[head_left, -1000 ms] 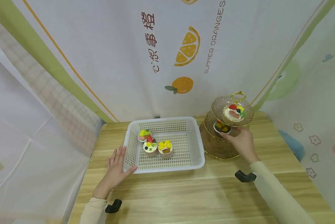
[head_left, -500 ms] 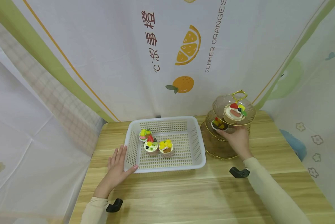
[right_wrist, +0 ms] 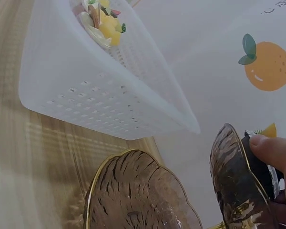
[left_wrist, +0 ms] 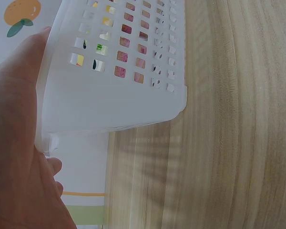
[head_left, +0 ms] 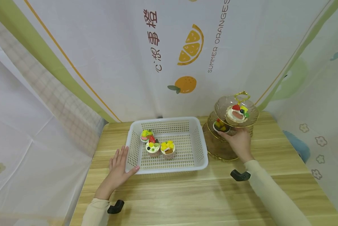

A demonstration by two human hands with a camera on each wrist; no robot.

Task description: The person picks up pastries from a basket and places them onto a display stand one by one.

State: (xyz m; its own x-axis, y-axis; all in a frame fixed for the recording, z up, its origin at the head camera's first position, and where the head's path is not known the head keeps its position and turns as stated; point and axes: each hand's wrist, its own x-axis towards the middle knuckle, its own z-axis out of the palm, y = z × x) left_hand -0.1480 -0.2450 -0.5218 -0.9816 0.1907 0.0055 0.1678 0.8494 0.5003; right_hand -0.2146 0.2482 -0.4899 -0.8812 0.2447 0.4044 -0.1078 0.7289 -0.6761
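My right hand (head_left: 240, 143) reaches under the top tier of the three-tier cake stand (head_left: 224, 153) and grips a dark cupcake (head_left: 221, 126) with fruit on top, at the middle tier. In the right wrist view, the thumb (right_wrist: 271, 149) presses the dark cupcake's upper edge, beside the tier's gold rim. A tart (head_left: 237, 114) with cream, strawberry and yellow fruit sits on the top tier. My left hand (head_left: 116, 171) rests, fingers straight, at the front left corner of the white plastic basket (head_left: 171, 171), its thumb on the rim.
Inside the basket stand three cupcakes: one with pink and yellow topping (head_left: 146, 135), one with cream and strawberry (head_left: 153, 148), one with yellow cubes (head_left: 168, 149). A gold handle (head_left: 242, 95) rises from the stand. A printed curtain (head_left: 171, 56) hangs behind the wooden table (head_left: 169, 197).
My right hand has shifted a little to the left, and the dark cupcake has moved left with it on the middle tier. The left hand stays at the basket corner.
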